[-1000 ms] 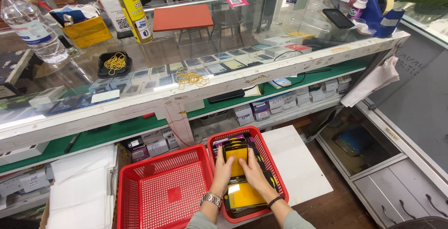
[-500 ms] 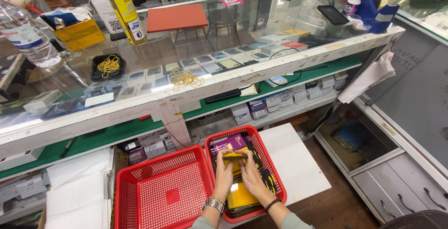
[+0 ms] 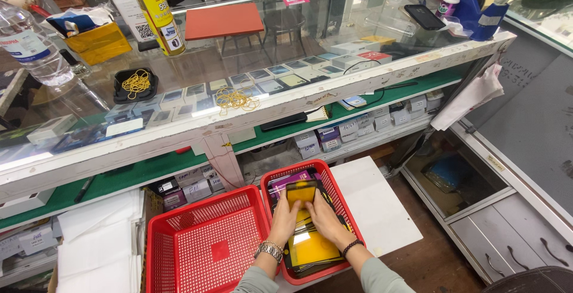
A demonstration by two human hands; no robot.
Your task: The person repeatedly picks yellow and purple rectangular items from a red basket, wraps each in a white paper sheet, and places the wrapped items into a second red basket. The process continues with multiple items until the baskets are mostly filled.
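from the head view, looking down behind the counter: both hands are in the right red basket (image 3: 352,227), which is full of flat packets. the left hand (image 3: 285,220) and right hand (image 3: 325,221) sit side by side, touching or nearly so, fingers curled down and pressed into the stack of packets. between the fingertips of both hands a small yellow packet with a dark border (image 3: 301,192) stands up on edge, pinched from below, just past the knuckles. closer to the wrists than the fingers there's a bigger yellow packet (image 3: 310,248) lying flat in the same basket, and a purple packet (image 3: 285,182) sticks up just left of the left fingers. there's a metal watch (image 3: 270,250) on the left wrist and a dark bracelet (image 3: 352,246) on the right one. just left of the left hand is a second red basket (image 3: 209,245), nothing in it, touching the first one. right of the right hand a white board (image 3: 373,206) lies flat beside the basket. well beyond the fingers is the glass counter (image 3: 250,72) with a yellow spray can (image 3: 150,9), a water bottle (image 3: 30,45) and a small black tray of rubber bands (image 3: 136,84).
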